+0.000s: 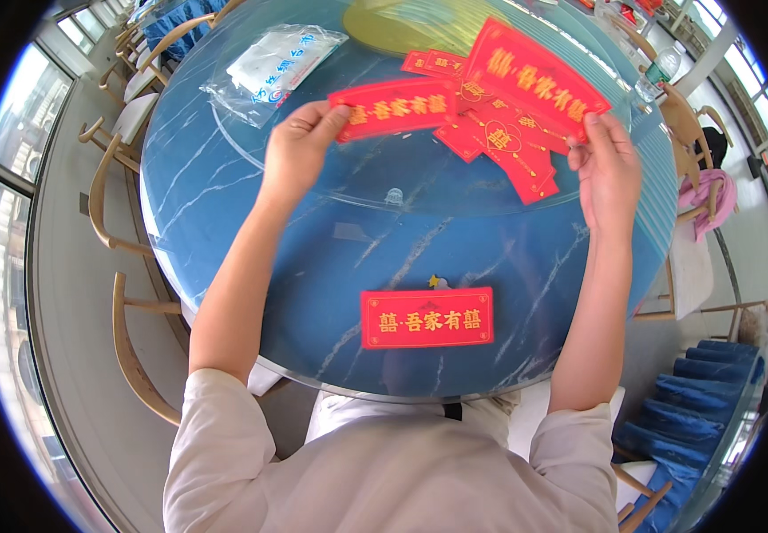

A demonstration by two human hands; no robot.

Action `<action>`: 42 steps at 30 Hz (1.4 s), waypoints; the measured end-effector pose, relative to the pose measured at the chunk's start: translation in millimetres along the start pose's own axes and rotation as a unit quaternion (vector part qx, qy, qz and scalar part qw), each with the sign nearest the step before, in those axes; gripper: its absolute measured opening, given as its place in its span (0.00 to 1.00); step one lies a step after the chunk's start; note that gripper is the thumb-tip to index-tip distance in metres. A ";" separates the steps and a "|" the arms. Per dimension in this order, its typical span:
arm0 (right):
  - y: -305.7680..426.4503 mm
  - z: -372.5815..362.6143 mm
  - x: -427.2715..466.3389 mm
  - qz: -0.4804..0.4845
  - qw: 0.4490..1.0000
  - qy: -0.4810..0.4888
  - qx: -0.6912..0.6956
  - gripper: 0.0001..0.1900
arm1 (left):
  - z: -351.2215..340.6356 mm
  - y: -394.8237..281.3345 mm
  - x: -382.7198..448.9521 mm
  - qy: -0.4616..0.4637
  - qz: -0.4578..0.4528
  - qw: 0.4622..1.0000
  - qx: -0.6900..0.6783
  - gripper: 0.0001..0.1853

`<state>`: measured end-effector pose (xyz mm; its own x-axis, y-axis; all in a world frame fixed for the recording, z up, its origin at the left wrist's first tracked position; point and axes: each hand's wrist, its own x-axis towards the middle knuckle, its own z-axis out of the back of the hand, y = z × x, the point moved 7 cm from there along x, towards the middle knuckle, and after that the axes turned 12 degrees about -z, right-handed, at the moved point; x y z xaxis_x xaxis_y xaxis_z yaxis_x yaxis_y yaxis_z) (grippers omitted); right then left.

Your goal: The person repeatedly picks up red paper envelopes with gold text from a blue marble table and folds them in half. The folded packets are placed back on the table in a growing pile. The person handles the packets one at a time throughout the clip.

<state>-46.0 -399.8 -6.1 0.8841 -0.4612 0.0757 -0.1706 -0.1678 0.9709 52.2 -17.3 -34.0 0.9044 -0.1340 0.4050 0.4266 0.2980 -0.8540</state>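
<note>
My left hand [304, 146] pinches the left end of a red paper envelope [397, 106] with gold lettering, thumb on top. My right hand [604, 166] grips the lower right corner of another red envelope [530, 73], tilted and raised above the table. Beneath and between them, several red envelopes [504, 140] with gold hearts lie in an overlapping heap on the glass turntable [331, 180]. Nearer my body, a single red envelope [427, 336] lies flat and roughly level on the blue marbled tabletop [424, 246]. A small yellow star [434, 282] shows just past its far edge.
A clear plastic bag [277, 66] with blue writing lies at the far left of the turntable. Wooden chairs [127, 353] ring the table. At the right are a plastic bottle [665, 66], a pink cloth [717, 193] and blue draped fabric [697, 393].
</note>
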 end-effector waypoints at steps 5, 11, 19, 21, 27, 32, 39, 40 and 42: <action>-32.6 -46.4 -22.1 -0.065 0.987 0.071 -0.129 0.13 | -28.4 -6.9 -12.9 0.098 0.004 0.981 -0.167 0.16; -49.9 -63.7 -28.7 -0.121 0.985 0.113 -0.050 0.09 | -35.9 -19.0 -20.4 0.136 0.028 0.966 -0.220 0.17; -28.5 -72.3 -39.4 -0.008 0.978 0.129 -0.163 0.23 | -36.1 -24.0 -22.5 0.184 0.004 0.979 -0.088 0.16; -36.8 -71.9 -36.5 0.017 0.963 0.131 -0.234 0.22 | -37.8 -31.0 -23.2 0.184 -0.074 0.979 -0.046 0.19; -43.1 -75.7 -44.1 0.000 0.949 0.124 -0.289 0.14 | -42.3 -33.9 -29.4 0.204 -0.132 0.969 0.052 0.22; -55.2 -76.1 -42.4 -0.004 0.947 0.115 -0.300 0.12 | -46.7 -27.3 -27.6 0.191 -0.130 0.970 0.074 0.16; 9.6 -68.1 -71.7 -0.079 0.943 0.162 -0.278 0.16 | -19.8 -88.4 -41.5 0.189 -0.013 0.982 -0.002 0.15; 19.6 -65.2 -89.1 -0.110 0.939 0.159 -0.284 0.16 | -13.2 -107.1 -55.6 0.204 -0.006 0.979 0.011 0.15; 29.0 -64.1 -131.9 -0.170 0.927 0.168 -0.288 0.16 | 4.2 -126.8 -98.2 0.245 -0.003 0.967 0.076 0.16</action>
<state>-139.6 -288.0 26.7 0.9463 -0.1527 -0.2849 0.3181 0.2842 0.9044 -90.7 -38.0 35.9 0.8121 -0.5563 0.1760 0.4604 0.4256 -0.7791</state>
